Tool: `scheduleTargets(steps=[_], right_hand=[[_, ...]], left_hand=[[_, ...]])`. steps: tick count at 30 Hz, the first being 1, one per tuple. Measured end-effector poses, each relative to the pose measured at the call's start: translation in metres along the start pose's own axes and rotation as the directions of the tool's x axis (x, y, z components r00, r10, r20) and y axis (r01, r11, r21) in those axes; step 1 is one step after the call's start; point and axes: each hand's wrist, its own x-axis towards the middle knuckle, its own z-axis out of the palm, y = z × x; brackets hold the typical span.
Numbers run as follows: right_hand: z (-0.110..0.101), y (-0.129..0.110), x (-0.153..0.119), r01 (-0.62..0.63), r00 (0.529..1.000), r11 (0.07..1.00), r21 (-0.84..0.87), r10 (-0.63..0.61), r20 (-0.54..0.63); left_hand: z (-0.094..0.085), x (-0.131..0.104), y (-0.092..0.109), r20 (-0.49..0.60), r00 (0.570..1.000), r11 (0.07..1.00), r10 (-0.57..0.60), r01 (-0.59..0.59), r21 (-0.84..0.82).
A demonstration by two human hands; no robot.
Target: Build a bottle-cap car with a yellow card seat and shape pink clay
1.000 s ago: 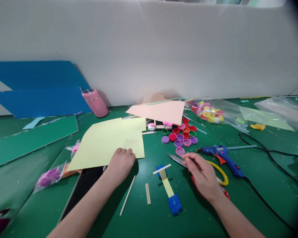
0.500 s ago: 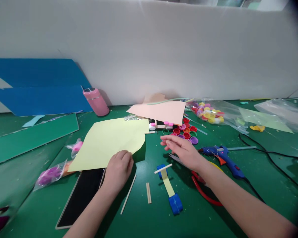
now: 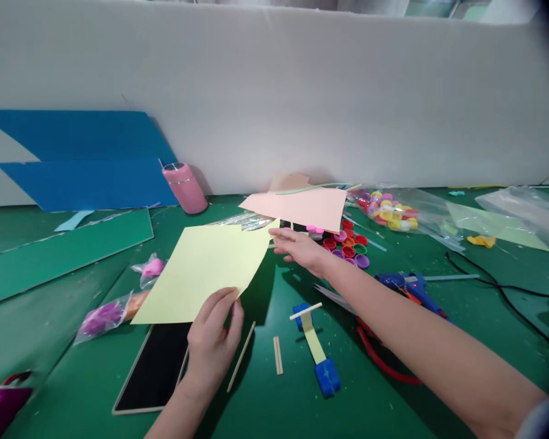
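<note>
Handling of a pale yellow sheet (image 3: 205, 262) above a green tabletop (image 3: 297, 402). My left hand (image 3: 215, 332) grips the sheet's near right edge, the fingers pinching the paper between thumb and fingertips. My right hand (image 3: 304, 251) reaches across to the far right corner, its fingers extended and lying close together; whether they pinch that corner or merely touch it, I cannot tell. The right side of the sheet is raised and bowed between my hands, while its near left corner overlaps the top of a dark flat panel (image 3: 155, 366).

The step in hand I judge to be lifting and positioning the sheet. The next move would call for a sure hold at the far corner, with both hands keeping even tension so that the paper does not crease.

Surroundings: the scissors (image 3: 333, 299) lie partly beneath my right forearm. Nearer me, a yellow strip (image 3: 313, 341) joins two blue blocks (image 3: 327, 377), and a white stick (image 3: 305, 311) crosses the farther one. A thin stick (image 3: 241, 356) and a short pair of sticks (image 3: 278, 355) lie between these and my left hand. Beyond my right forearm is a blue glue gun (image 3: 416, 289).
</note>
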Motion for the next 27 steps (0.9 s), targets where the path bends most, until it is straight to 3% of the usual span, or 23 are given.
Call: scheduleTargets(steps=[4, 9, 11, 14, 15, 21, 24, 27], right_hand=[[0.005, -0.003, 0.007, 0.004, 1.000, 0.998, 0.057, -0.005, 0.022], [0.005, -0.007, 0.007, 0.061, 0.993, 0.983, 0.172, -0.077, 0.089], [0.004, -0.009, 0.005, 0.092, 0.984, 0.971, 0.219, -0.123, 0.131], [0.006, -0.012, 0.001, 0.135, 0.961, 0.953, 0.271, -0.192, 0.197], [0.006, -0.013, 0.000, 0.146, 0.953, 0.949, 0.278, -0.211, 0.219], [0.009, -0.021, -0.008, 0.224, 0.906, 0.947, 0.231, -0.290, 0.309], [0.010, -0.022, -0.009, 0.268, 0.896, 0.948, 0.169, -0.310, 0.318], [0.006, -0.020, -0.012, 0.317, 0.903, 0.945, 0.079, -0.326, 0.279]], left_hand=[[0.000, -0.007, 0.001, 0.046, 0.999, 0.999, 0.026, -0.025, -0.027], [-0.005, -0.004, 0.005, 0.209, 0.974, 0.996, 0.086, -0.081, -0.032], [-0.009, 0.009, 0.006, 0.208, 0.978, 1.000, 0.013, -0.009, -0.017], [-0.015, 0.041, 0.002, 0.084, 0.984, 0.986, -0.160, 0.164, -0.043], [-0.017, 0.054, 0.000, 0.087, 0.977, 0.978, -0.196, 0.201, -0.061], [-0.031, 0.112, -0.014, 0.297, 0.881, 0.870, -0.368, 0.439, -0.227], [-0.037, 0.121, -0.014, 0.434, 0.824, 0.837, -0.364, 0.494, -0.236], [-0.038, 0.122, -0.012, 0.437, 0.831, 0.862, -0.343, 0.463, -0.204]])
